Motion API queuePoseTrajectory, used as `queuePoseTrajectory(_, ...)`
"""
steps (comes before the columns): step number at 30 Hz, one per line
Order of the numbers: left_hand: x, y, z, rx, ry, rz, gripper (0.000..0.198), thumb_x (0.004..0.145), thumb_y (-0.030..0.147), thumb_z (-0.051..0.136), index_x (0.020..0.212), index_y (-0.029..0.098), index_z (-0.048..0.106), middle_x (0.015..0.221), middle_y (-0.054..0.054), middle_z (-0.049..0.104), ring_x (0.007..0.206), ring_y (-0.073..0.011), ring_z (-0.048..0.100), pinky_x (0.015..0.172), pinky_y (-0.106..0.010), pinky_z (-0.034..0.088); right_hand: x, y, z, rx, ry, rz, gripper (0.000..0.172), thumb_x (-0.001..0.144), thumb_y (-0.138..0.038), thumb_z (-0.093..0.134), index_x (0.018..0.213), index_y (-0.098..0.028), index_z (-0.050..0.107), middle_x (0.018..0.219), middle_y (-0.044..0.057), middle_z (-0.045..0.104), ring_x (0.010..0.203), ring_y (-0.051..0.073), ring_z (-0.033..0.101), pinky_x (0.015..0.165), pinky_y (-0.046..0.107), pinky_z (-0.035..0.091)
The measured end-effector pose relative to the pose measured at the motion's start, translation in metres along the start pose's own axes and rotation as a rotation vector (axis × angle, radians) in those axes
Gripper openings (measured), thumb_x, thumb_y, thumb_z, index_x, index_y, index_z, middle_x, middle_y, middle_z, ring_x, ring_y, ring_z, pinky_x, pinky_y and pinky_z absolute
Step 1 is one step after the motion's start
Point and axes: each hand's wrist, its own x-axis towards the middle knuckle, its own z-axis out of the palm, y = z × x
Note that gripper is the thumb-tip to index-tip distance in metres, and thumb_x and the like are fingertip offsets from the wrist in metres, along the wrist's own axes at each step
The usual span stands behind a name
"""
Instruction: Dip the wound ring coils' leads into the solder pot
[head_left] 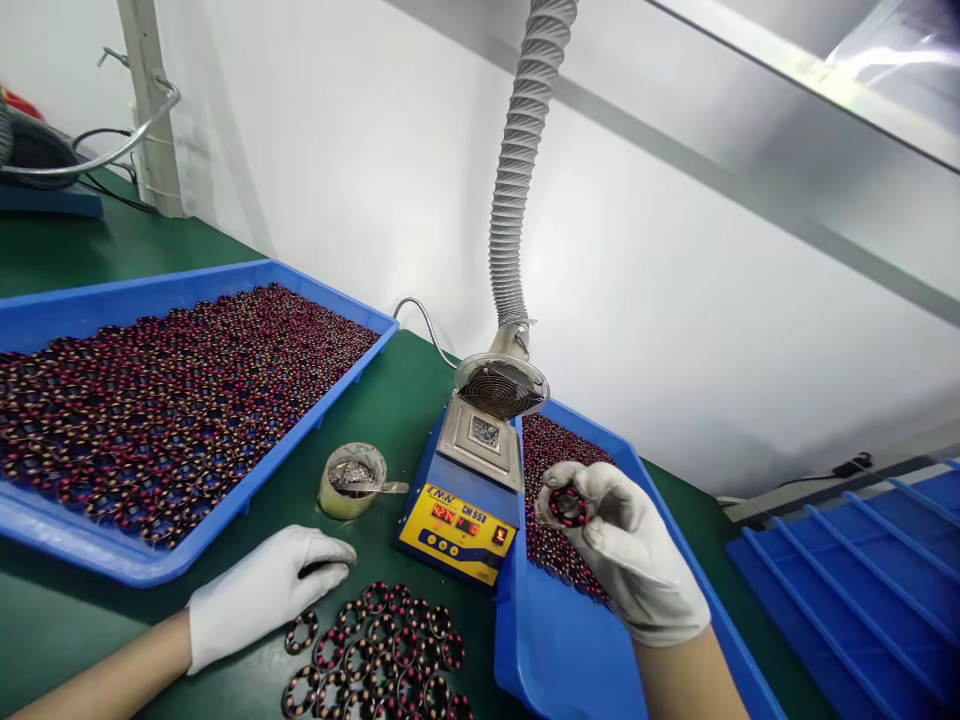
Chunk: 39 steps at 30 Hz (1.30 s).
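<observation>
My right hand [626, 555], in a white glove, is closed around a small round wound coil ring [568, 506], holding it above the blue tray on the right [570, 660]. My left hand [266, 590], also gloved, rests on the green mat with fingers loosely curled and nothing visible in them, just above a loose cluster of coil rings [379, 650]. Between the hands stands a blue and yellow solder pot [463, 500] with red digits on its panel.
A large blue tray [90, 560] full of coil rings lies at the left. A small round tin [351, 480] with a metal tool sits beside the solder pot. A grey fume hose [521, 170] hangs over the pot. Stacked blue trays [847, 580] lie at far right.
</observation>
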Motion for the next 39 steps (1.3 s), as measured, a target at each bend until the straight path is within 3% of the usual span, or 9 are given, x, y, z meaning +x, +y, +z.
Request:
queuePoseTrajectory(4,-0.002,0.0,0.002,0.011,0.029,-0.004,0.028,0.088,0.04,0.05,0.103,0.029,0.071,0.103,0.0,0.072,0.099,-0.0207,0.065,0.091,-0.029,0.049,0.012,-0.006,-0.003,-0.54,0.022,0.002,0.025,0.076,-0.023,0.07,0.099,-0.03,0.067,0.111,0.002,0.064,0.097,0.019,0.062,0.084,0.034,0.05)
queuePoseTrajectory(7,-0.002,0.001,0.002,0.021,0.029,-0.008,0.027,0.088,0.039,0.05,0.103,0.03,0.071,0.101,0.0,0.072,0.097,-0.0201,0.066,0.09,-0.028,0.05,0.033,0.004,-0.013,-1.011,0.007,-0.125,0.027,0.08,-0.017,0.062,0.105,-0.025,0.066,0.113,0.005,0.063,0.104,0.021,0.06,0.091,0.037,0.048)
queuePoseTrajectory(12,0.0,0.003,-0.001,0.028,-0.005,-0.012,0.027,0.088,0.039,0.049,0.1,0.03,0.071,0.099,0.001,0.073,0.097,-0.0188,0.066,0.088,-0.024,0.051,0.072,0.039,-0.035,-1.44,-0.168,-0.245,0.031,0.083,-0.009,0.051,0.111,-0.017,0.061,0.11,0.009,0.063,0.097,0.021,0.062,0.085,0.035,0.051)
queuePoseTrajectory(18,0.002,0.006,-0.004,0.033,-0.024,-0.009,0.026,0.088,0.038,0.049,0.1,0.032,0.071,0.098,0.002,0.072,0.094,-0.0165,0.067,0.086,-0.019,0.051,0.101,0.062,-0.041,-1.539,-0.26,-0.216,0.028,0.083,-0.006,0.049,0.102,-0.02,0.064,0.101,0.009,0.066,0.09,0.022,0.063,0.078,0.036,0.05)
queuePoseTrajectory(32,0.002,-0.001,0.0,-0.004,-0.04,-0.011,0.024,0.088,0.041,0.05,0.1,0.036,0.07,0.097,0.004,0.072,0.093,-0.0167,0.067,0.086,-0.019,0.051,0.115,0.067,-0.033,-1.662,-0.389,-0.174,0.028,0.082,-0.002,0.05,0.099,-0.018,0.066,0.095,0.009,0.068,0.082,0.021,0.062,0.074,0.034,0.047)
queuePoseTrajectory(39,0.003,0.002,-0.001,0.005,-0.039,-0.007,0.025,0.089,0.042,0.048,0.099,0.036,0.071,0.094,0.003,0.073,0.091,-0.0176,0.067,0.083,-0.02,0.053,0.115,0.063,-0.042,-1.648,-0.334,-0.186,0.036,0.081,-0.002,0.047,0.106,-0.021,0.065,0.105,0.008,0.067,0.089,0.021,0.062,0.078,0.035,0.048)
